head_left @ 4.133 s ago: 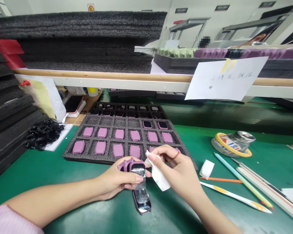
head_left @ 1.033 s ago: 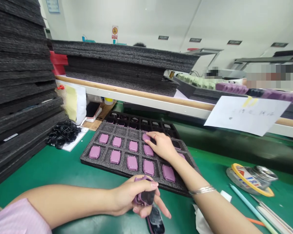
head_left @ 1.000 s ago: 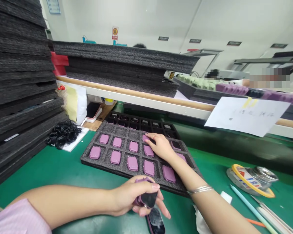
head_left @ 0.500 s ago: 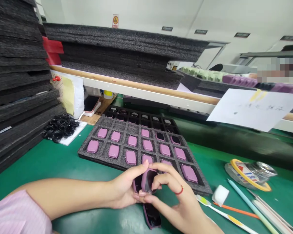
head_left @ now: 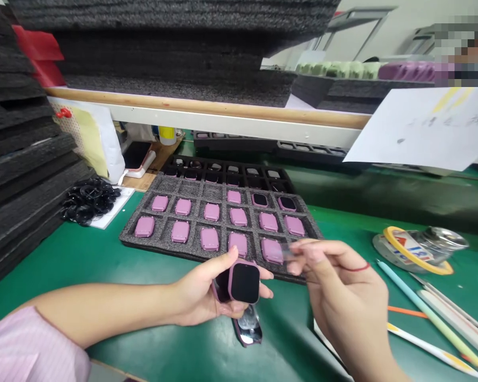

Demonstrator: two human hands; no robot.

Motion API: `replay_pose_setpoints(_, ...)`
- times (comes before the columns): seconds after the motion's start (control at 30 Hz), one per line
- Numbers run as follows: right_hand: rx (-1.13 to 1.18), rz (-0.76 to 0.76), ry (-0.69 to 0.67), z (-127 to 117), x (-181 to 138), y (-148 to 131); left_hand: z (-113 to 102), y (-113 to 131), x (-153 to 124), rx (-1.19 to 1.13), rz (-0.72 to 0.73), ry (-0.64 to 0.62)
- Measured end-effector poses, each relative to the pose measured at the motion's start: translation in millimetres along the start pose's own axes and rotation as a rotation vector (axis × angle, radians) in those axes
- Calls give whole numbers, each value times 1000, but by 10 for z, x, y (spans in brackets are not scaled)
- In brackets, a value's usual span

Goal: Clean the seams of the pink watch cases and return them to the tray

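My left hand point(head_left: 201, 294) is closed around two purple smartwatch cases. The front smartwatch case point(head_left: 245, 283) faces me with its black screen, and a second case point(head_left: 222, 286) shows partly behind it. To the right, my right hand point(head_left: 340, 289) pinches a small clear film point(head_left: 289, 252) between thumb and fingers, apart from the watches. Below my left hand another watch case point(head_left: 248, 326) lies on the green mat. Just beyond both hands is a black foam tray point(head_left: 169, 244) with purple cases in its compartments, mostly back side up, a few showing black screens.
Tall stacks of black foam point(head_left: 19, 159) stand at the left and on the shelf point(head_left: 223, 119). Black loose parts point(head_left: 91, 200) lie by a phone point(head_left: 137, 155). At right are a metal-topped clear bottle point(head_left: 418, 248), a light-blue pen point(head_left: 418, 300) and a toothbrush point(head_left: 430, 347). Paper point(head_left: 418, 127) hangs from the shelf.
My right hand has moved away from the watches to the right, now with a clear film in its fingers. My left hand still holds the watches. The view has tilted down slightly.
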State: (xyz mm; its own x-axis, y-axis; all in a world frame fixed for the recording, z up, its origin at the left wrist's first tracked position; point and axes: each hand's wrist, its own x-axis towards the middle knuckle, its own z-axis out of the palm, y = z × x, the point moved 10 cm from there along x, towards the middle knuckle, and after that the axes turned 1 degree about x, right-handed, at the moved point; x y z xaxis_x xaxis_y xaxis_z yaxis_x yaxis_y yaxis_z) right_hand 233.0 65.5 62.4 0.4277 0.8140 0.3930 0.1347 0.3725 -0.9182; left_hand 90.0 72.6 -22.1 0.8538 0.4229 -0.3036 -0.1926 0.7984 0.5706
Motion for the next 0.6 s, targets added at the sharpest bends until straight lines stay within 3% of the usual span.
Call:
replay_pose_setpoints(0.1,78,115,82,-100,-9,143,1,-12,-10,7,-16,-2)
replay_pose_setpoints(0.23,56,33,33,-36,-60,36,6,-13,-11,13,-21,-7)
replay_pose_setpoints(0.33,-45,-123,-34,26,-114,-143,12,-3,-11,23,-17,-7)
replay_pose_setpoints(0.43,-210,-370,-114,91,-192,-376,21,1,-11,26,-19,-12)
replay_pose_setpoints(0.53,-339,-613,-260,207,-315,-553,32,0,-12,18,-19,-25)
replay_pose_setpoints(0.6,-361,-696,-380,273,-400,-602,39,0,-14,12,-16,-32)
